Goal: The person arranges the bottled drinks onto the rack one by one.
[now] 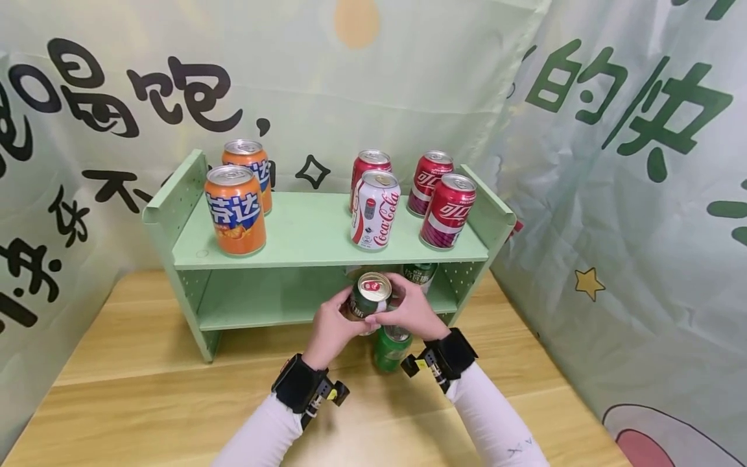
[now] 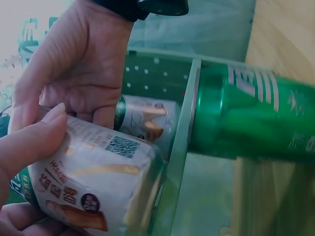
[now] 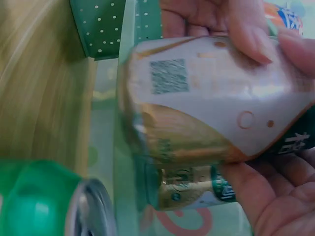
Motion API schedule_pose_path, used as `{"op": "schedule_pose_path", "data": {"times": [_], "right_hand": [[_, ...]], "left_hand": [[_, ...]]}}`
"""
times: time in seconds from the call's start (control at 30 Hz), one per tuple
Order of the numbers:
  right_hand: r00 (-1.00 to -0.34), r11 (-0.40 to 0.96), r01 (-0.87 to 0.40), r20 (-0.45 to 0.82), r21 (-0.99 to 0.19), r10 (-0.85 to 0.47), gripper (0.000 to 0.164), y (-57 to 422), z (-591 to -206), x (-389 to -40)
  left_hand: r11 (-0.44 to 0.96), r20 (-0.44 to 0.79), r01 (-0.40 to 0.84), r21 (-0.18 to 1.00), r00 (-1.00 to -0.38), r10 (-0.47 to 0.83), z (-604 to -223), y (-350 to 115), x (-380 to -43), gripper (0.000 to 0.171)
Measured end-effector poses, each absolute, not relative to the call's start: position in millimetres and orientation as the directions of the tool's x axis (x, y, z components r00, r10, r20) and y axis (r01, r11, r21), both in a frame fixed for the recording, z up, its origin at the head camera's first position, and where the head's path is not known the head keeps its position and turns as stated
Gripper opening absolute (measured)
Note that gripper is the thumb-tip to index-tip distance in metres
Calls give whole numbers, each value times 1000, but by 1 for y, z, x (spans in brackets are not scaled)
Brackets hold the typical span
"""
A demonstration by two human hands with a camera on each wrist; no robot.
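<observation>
A dark green and white can (image 1: 371, 295) with a silver lid is held upright between both hands at the front of the lower shelf. My left hand (image 1: 334, 329) grips its left side, and my right hand (image 1: 413, 307) grips the right side. Close up in the left wrist view, the held can (image 2: 98, 172) shows a white face with a QR code. Behind it on the lower shelf stands a similar can (image 1: 421, 274). A bright green can (image 1: 392, 350) stands on the table just below the hands, partly hidden by the right one.
The light green two-level rack (image 1: 274, 259) stands on a wooden table (image 1: 134, 383). On its top level are two orange cans (image 1: 235, 217) at left, a white Coca-Cola can (image 1: 375, 214) near the middle, and several dark red cans (image 1: 448, 214) around and right of it. Printed cloth hangs behind.
</observation>
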State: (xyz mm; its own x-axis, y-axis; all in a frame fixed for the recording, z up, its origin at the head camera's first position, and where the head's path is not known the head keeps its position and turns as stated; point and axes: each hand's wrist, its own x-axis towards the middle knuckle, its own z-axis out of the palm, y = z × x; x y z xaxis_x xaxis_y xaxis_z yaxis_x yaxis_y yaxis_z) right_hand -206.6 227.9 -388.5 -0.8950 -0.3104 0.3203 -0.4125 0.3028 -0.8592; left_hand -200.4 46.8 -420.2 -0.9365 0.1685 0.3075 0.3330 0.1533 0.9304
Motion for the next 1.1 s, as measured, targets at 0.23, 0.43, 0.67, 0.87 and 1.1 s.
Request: {"op": "schedule_pose_path", "data": {"times": [0.23, 0.43, 0.67, 0.87, 1.1], "right_hand": [[-916, 218, -346, 278, -913, -291, 75, 220, -395, -219], [-915, 172, -326, 264, -930, -307, 71, 217, -399, -225], [-926, 93, -318, 287, -944, -246, 68, 214, -407, -232], [-941, 262, -338, 323, -904, -101, 78, 204, -408, -227], [-908, 544, -328, 417, -773, 46, 74, 193, -392, -226]], "left_hand": [[230, 295, 306, 924, -952, 84, -423, 45, -210, 78], [275, 311, 309, 911, -950, 36, -425, 48, -215, 74], [387, 348, 315, 866, -937, -16, -430, 52, -220, 69], [466, 389, 324, 823, -920, -48, -430, 57, -220, 67], [550, 422, 301, 779, -900, -106, -422, 69, -230, 62]]}}
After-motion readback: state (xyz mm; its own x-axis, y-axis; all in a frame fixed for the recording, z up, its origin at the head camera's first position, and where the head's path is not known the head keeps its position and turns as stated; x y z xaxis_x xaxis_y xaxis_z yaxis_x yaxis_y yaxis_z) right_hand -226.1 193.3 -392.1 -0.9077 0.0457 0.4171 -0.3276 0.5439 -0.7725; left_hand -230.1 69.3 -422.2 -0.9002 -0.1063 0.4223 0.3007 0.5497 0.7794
